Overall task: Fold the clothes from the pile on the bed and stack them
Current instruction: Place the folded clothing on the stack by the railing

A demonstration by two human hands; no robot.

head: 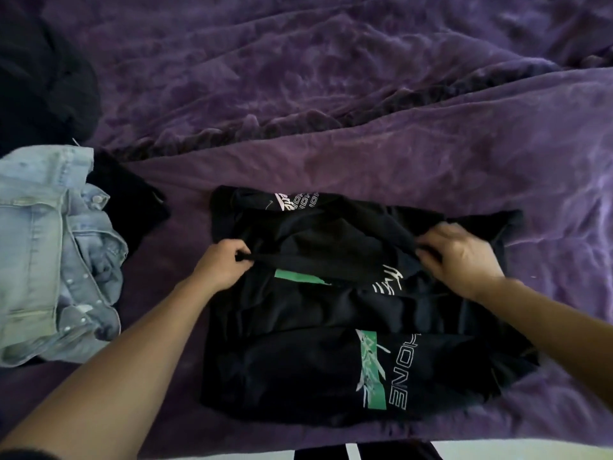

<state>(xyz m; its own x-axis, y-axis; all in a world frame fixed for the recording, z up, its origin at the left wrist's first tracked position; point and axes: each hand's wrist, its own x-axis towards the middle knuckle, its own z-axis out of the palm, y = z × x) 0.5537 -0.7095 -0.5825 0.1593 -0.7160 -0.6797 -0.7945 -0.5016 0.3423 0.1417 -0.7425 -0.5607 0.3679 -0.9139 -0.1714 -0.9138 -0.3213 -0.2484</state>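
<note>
A black T-shirt with green and white print lies flat on the purple bedspread, partly folded. My left hand pinches a fold edge of the shirt at its left side. My right hand grips the same raised fold at the right, and the fabric is stretched between the two hands. A pale blue denim jacket lies crumpled at the left, with a black garment beside it.
A dark heap of clothes sits at the far left corner. The near edge of the bed runs along the bottom, with light floor below it. Rumpled purple blanket covers the far half.
</note>
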